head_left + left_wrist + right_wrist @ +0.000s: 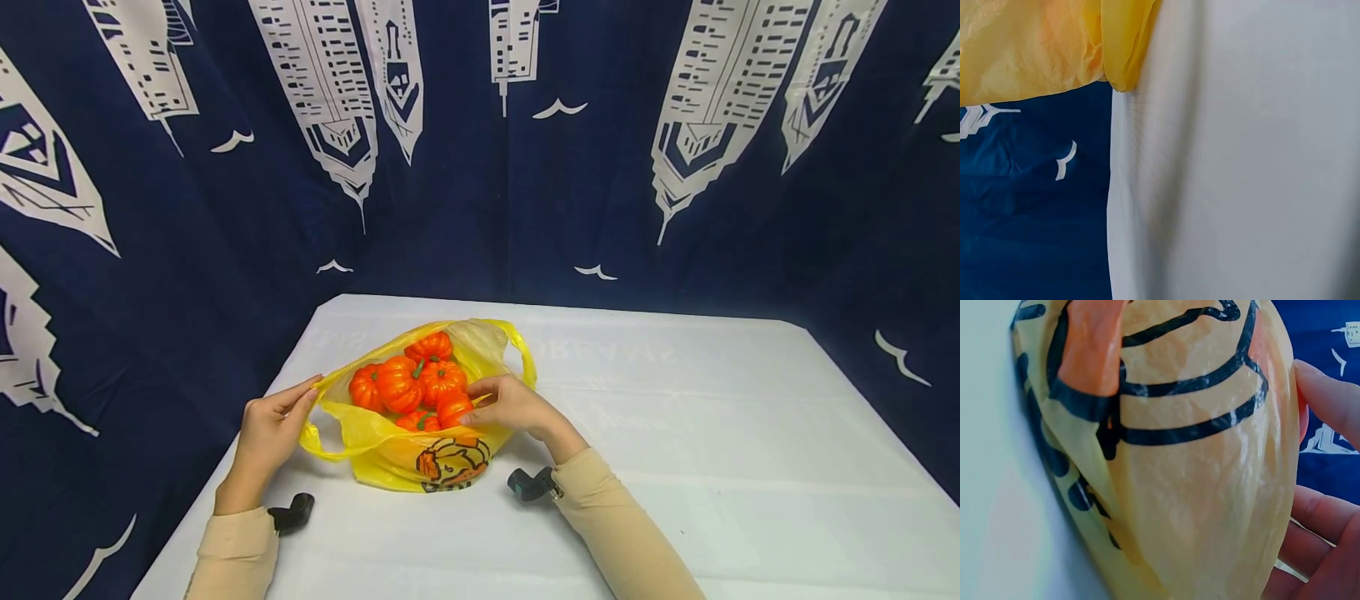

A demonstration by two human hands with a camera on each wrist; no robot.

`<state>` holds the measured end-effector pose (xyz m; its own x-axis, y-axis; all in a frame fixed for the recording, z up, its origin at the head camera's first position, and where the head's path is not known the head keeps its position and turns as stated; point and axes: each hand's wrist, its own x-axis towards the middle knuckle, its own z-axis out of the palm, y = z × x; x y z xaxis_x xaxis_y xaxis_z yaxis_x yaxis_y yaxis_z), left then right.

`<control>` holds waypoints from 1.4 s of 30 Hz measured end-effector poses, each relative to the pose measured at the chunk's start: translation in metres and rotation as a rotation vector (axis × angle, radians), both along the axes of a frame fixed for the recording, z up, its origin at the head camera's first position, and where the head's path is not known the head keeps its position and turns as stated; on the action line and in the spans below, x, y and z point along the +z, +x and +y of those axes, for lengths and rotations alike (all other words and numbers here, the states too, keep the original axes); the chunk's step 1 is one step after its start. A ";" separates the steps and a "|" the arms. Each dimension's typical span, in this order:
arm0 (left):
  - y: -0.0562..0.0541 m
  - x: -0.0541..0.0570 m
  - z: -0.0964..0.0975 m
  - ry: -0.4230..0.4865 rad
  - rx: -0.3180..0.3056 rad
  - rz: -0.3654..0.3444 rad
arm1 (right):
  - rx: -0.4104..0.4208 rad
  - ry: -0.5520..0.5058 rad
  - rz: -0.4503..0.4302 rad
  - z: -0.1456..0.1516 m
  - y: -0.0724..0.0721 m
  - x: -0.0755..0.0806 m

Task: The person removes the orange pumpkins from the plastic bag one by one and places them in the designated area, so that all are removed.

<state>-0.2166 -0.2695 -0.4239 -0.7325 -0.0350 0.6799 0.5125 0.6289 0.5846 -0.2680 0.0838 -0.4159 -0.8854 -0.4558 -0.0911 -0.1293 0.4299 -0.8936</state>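
A yellow plastic bag with a printed cartoon figure stands on the white table, its mouth spread wide. Inside lie several small orange pumpkins, some with green stems. My left hand pinches the bag's left rim between thumb and fingers. At the right side of the mouth, my right hand grips the nearest pumpkin, thumb on the near side and fingers beyond it. In the right wrist view the bag hides most of that pumpkin, with the thumb beside its edge. The left wrist view shows yellow plastic but no fingers.
The white table extends to the right of the bag. Behind and to the left hangs a dark blue cloth with white buildings and birds. A black wrist device sits at each sleeve cuff.
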 end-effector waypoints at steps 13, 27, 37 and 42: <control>0.001 0.001 0.000 -0.006 -0.007 0.006 | 0.009 0.019 -0.102 0.002 -0.004 -0.010; 0.001 -0.002 -0.001 -0.002 -0.003 0.004 | -0.015 0.000 -0.113 0.003 -0.004 -0.008; 0.002 -0.002 0.000 0.025 -0.001 0.029 | -0.009 -0.079 -0.072 0.007 -0.001 0.004; 0.002 -0.003 0.000 0.028 0.003 0.016 | 0.026 -0.113 -0.057 0.010 0.000 0.012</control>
<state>-0.2143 -0.2700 -0.4274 -0.7215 -0.0568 0.6901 0.5199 0.6138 0.5941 -0.2676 0.0934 -0.4044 -0.8679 -0.4890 -0.0875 -0.0871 0.3232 -0.9423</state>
